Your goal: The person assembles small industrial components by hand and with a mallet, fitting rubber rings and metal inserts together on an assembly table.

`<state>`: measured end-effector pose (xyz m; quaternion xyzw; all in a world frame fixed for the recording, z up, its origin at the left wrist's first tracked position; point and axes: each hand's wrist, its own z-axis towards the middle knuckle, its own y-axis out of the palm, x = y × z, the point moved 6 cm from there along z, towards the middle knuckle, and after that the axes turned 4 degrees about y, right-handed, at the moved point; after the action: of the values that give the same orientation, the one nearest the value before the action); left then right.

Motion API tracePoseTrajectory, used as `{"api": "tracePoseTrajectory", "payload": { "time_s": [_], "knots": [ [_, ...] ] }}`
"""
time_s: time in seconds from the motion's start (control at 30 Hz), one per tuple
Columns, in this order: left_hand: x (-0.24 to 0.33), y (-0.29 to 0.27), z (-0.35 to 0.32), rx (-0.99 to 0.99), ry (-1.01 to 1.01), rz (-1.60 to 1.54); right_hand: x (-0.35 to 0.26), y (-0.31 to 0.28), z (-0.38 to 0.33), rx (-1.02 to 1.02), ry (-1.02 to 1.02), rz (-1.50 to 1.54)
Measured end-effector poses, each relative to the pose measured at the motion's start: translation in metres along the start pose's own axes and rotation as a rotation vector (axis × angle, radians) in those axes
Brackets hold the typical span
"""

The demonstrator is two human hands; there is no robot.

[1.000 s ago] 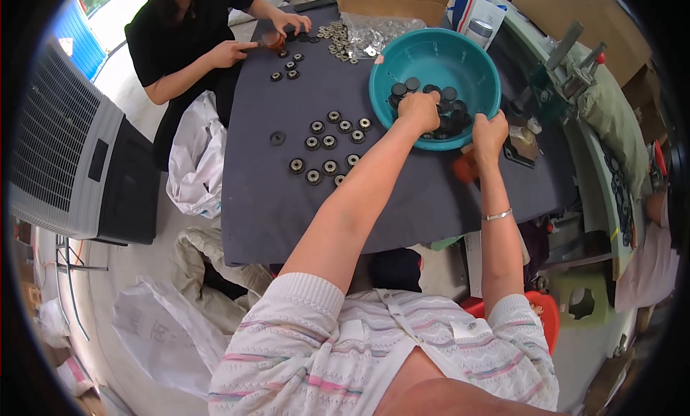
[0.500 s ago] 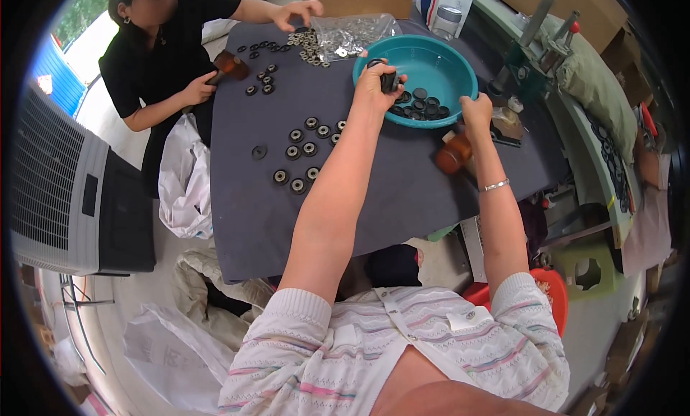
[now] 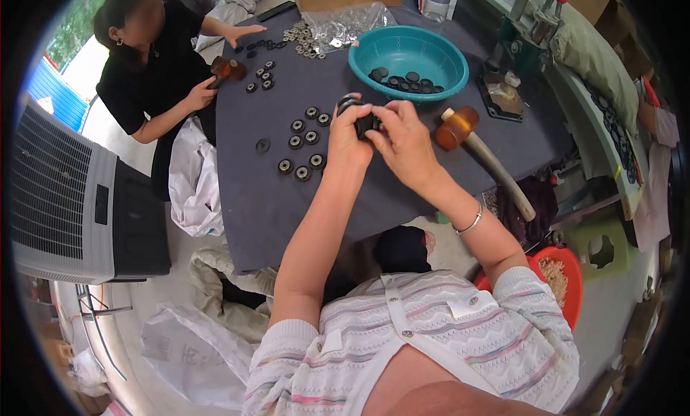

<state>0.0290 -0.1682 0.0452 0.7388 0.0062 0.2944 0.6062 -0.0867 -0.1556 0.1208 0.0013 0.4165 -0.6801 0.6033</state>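
Note:
My left hand (image 3: 350,139) is closed around a few black round plastic parts (image 3: 365,121), held above the table. Against them press the thumb and fingers of my right hand (image 3: 408,144), closed on one of the parts; fingers partly hide how many there are. More black round parts (image 3: 412,78) lie in the teal bowl (image 3: 363,51) just beyond my hands. Left of my left wrist, several black wheels with metal bearings in their centres (image 3: 296,141) stand on the grey cloth. A mallet with an amber head (image 3: 457,128) and wooden handle lies right of my right hand.
Across the table at left, a person's hand grips another amber mallet (image 3: 227,69); the other hand (image 3: 246,33) reaches over black parts. A clear bag (image 3: 348,28) of small metal bearings lies at the back. A green hand press (image 3: 519,38) stands at right.
My right hand has let go of the bowl's rim and joined my left at the black parts. Both hands have come nearer to me. The other person's reaching hand has drawn back left.

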Motion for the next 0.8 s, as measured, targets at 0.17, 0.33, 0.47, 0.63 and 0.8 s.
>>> {"api": "tracePoseTrajectory", "payload": {
  "time_s": [0.17,0.33,0.47,0.63,0.8],
  "knots": [
    [0.017,-0.039,-0.036,0.170,0.001,0.027,-0.015,0.025,-0.019,-0.084,0.016,0.012],
    [0.020,-0.062,-0.061,0.166,-0.056,0.030,-0.026,0.035,-0.028,-0.090,0.103,0.055],
    [0.029,-0.068,-0.077,0.217,-0.066,0.027,0.000,0.034,-0.030,-0.118,0.442,0.444],
    [0.062,-0.086,-0.083,0.159,-0.077,-0.089,0.047,0.042,-0.042,-0.329,0.721,0.427],
    [0.148,-0.121,-0.068,0.062,0.152,-0.168,0.073,0.053,-0.056,-0.516,0.613,0.084]
  ]
}}
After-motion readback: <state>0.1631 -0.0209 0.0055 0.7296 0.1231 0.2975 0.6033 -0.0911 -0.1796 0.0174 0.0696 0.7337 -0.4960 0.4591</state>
